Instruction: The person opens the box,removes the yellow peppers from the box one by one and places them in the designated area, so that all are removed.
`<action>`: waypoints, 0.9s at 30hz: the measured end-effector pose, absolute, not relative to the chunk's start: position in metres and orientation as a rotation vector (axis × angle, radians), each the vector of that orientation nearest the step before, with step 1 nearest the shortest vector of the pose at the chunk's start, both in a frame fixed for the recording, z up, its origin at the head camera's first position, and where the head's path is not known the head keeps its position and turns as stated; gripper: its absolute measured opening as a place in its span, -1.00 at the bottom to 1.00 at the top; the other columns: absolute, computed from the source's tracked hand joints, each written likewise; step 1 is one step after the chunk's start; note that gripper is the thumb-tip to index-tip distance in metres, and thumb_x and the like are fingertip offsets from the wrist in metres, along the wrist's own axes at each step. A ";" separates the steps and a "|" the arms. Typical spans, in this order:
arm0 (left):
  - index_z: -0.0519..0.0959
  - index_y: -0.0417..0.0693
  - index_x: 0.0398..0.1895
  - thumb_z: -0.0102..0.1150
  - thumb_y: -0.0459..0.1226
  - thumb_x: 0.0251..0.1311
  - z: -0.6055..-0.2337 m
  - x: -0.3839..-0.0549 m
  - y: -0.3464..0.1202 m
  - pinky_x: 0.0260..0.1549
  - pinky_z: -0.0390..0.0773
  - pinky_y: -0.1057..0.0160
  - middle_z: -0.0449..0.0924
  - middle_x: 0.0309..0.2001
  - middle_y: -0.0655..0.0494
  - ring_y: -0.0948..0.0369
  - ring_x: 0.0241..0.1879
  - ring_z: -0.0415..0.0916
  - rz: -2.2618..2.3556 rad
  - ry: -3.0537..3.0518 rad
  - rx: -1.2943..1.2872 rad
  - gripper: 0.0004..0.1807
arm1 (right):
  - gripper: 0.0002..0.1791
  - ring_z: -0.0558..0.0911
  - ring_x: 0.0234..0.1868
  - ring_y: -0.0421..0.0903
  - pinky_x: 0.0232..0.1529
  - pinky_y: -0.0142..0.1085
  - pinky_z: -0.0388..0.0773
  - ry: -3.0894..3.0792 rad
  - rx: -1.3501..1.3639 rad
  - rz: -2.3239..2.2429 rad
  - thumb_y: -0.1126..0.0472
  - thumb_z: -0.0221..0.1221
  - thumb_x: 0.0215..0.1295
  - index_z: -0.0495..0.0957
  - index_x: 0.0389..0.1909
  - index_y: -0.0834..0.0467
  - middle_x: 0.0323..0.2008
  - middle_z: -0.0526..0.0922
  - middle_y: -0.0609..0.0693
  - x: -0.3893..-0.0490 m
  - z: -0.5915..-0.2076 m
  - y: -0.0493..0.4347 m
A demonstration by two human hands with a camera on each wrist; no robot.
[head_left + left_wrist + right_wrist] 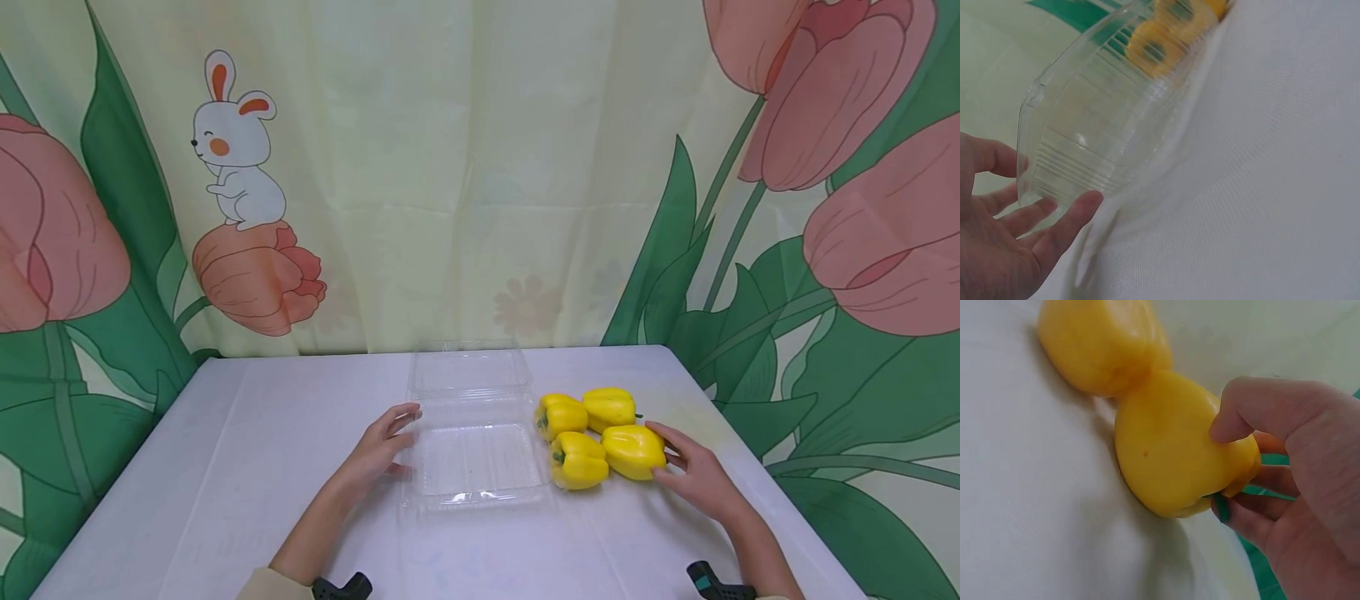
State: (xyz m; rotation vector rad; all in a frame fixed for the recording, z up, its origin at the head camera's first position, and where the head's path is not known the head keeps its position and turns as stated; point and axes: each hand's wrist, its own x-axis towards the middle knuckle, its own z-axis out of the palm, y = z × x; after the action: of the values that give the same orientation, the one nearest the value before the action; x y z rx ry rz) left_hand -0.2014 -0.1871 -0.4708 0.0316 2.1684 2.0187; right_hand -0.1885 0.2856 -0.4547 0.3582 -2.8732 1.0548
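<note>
A clear plastic clamshell container lies with its lid folded back on the white table. At its left side is my left hand, fingers spread and loosely bent. In the left wrist view, the thumb and fingertips of that hand are right at the container's ribbed end wall. My right hand grips the nearest-right yellow bell pepper. Its thumb lies on one side of the pepper and its fingers go round the other, near the green stem.
Three more yellow bell peppers sit between the container and the gripped one: a back left one, a back right one and a front left one. The white-covered table ends at a printed curtain behind.
</note>
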 end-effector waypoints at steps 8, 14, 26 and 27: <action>0.28 0.02 0.37 -0.01 -0.36 0.32 -0.470 -0.201 -0.187 -0.31 0.66 0.07 0.25 0.44 -0.03 -0.10 0.30 0.31 2.016 2.167 0.027 -0.47 | -0.25 0.37 0.29 0.28 0.11 0.01 0.53 -2.873 0.366 1.048 0.27 0.23 0.18 0.20 0.40 0.28 0.36 0.30 0.33 -0.190 -0.458 0.286; 0.28 -0.01 0.37 -0.02 -0.37 0.32 -0.472 -0.203 -0.186 -0.28 0.65 0.08 0.26 0.43 -0.06 -0.10 0.30 0.31 2.018 2.179 0.027 -0.47 | -0.25 0.34 0.32 0.24 0.14 0.01 0.50 -2.872 0.380 1.006 0.25 0.19 0.22 0.16 0.42 0.28 0.39 0.27 0.32 -0.190 -0.459 0.285; 0.26 -0.01 0.39 -0.02 -0.40 0.31 -0.468 -0.204 -0.189 -0.11 0.61 0.08 0.25 0.42 -0.13 -0.12 0.30 0.33 2.027 2.215 0.025 -0.44 | -0.25 0.30 0.35 0.29 0.23 0.17 0.34 -2.843 0.349 1.016 0.00 0.19 0.30 0.20 0.42 0.21 0.39 0.28 0.31 -0.191 -0.455 0.283; 0.25 -0.01 0.39 -0.03 -0.40 0.31 -0.468 -0.204 -0.190 -0.10 0.61 0.08 0.24 0.42 -0.15 -0.13 0.30 0.32 2.021 2.226 0.031 -0.44 | -0.25 0.28 0.36 0.30 0.24 0.22 0.30 -2.840 0.333 1.014 -0.03 0.18 0.30 0.20 0.42 0.19 0.39 0.28 0.30 -0.191 -0.454 0.282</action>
State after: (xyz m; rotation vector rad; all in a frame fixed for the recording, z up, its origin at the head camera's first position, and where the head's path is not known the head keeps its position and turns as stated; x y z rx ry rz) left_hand -0.2039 -0.1898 -0.4676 0.0314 2.2261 2.0215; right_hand -0.1910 0.2816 -0.4538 0.3326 -2.8402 1.0142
